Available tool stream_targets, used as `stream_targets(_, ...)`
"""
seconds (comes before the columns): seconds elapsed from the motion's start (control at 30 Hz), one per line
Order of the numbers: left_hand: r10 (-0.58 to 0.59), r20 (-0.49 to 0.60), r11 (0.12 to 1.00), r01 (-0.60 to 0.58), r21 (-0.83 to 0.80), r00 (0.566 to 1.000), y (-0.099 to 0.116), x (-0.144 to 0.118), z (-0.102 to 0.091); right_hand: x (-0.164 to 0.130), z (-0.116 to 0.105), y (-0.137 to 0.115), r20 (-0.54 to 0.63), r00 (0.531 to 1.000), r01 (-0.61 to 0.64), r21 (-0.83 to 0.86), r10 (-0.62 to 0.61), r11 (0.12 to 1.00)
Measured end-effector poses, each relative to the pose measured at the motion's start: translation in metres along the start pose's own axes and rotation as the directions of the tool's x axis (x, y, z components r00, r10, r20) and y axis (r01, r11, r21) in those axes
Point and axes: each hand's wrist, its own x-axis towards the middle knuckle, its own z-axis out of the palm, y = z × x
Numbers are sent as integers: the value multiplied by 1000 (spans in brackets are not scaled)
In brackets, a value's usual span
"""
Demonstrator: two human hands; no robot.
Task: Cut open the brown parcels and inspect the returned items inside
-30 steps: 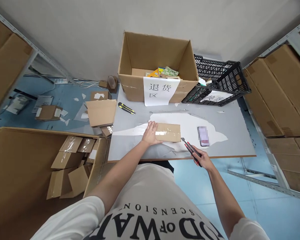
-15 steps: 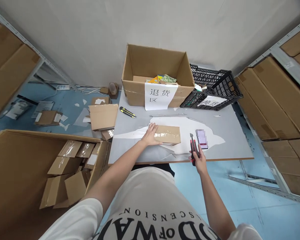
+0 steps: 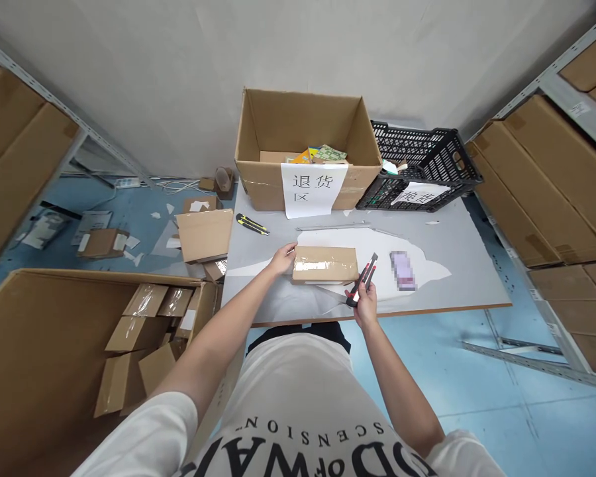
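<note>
Grey and partly stripped to white, the table (image 3: 457,265) stands against a pale wall, with shelving full of brown cartons on both sides and a blue floor littered with scraps at the left. Near the middle of the table lies a small cardboard parcel (image 3: 325,264), flat and oblong, its long side running left to right; a strip of clear glossy tape is seen along its top, with a pale label under it. The left hand (image 3: 281,259) is laid against the parcel's left end, fingers loosely curled round that edge, touching it rather than lifting it. The right hand (image 3: 365,303) is closed around a red and black utility knife (image 3: 363,283) just beside the parcel's near right corner; the knife is held tilted, its tip pointing up and away, close to the corner, though whether it touches the cardboard cannot be told. To the right of the knife a phone (image 3: 402,270) lies on the white patch. At the far edge a large open carton (image 3: 305,126) bearing a paper sign (image 3: 312,188) is placed, with a black plastic crate (image 3: 422,162) beside it on the right. A yellow and black knife (image 3: 251,224) lies on the table at the far left. Below the table's left side, a big carton (image 3: 40,358) holding flattened boxes is seen.
</note>
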Motion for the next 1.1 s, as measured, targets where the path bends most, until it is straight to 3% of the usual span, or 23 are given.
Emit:
stream_targets(0.13, -53, 27, 987, 57, -153, 998, 1, -7, 3, 1, 3, 6, -19, 1000, 6, -26, -6, 1000)
stream_targets(0.27, -70, 31, 977, 75, -202, 997, 2, -8, 2, 1, 6, 8, -43, 999, 13, -44, -15, 999)
stream_targets(0.5, -107, -5, 959, 102, -265, 994, 6, -11, 6, 0, 12, 4, -58, 998, -24, 142, 32, 990)
stream_targets(0.67, -125, -22, 928, 109, -357, 992, 2, -24, 6, 10, 11, -1, -55, 998, 5, 186, 6, 983)
stream_targets(0.9, -170, -87, 842, 99, -530, 982, -15, -63, 13, 50, 18, -38, 85, 996, 0, 105, -9, 994)
stream_targets(1.1, -219, -148, 774, 79, -628, 964, -29, -96, 36, 97, 41, -75, 280, 957, -31, -136, 69, 990)
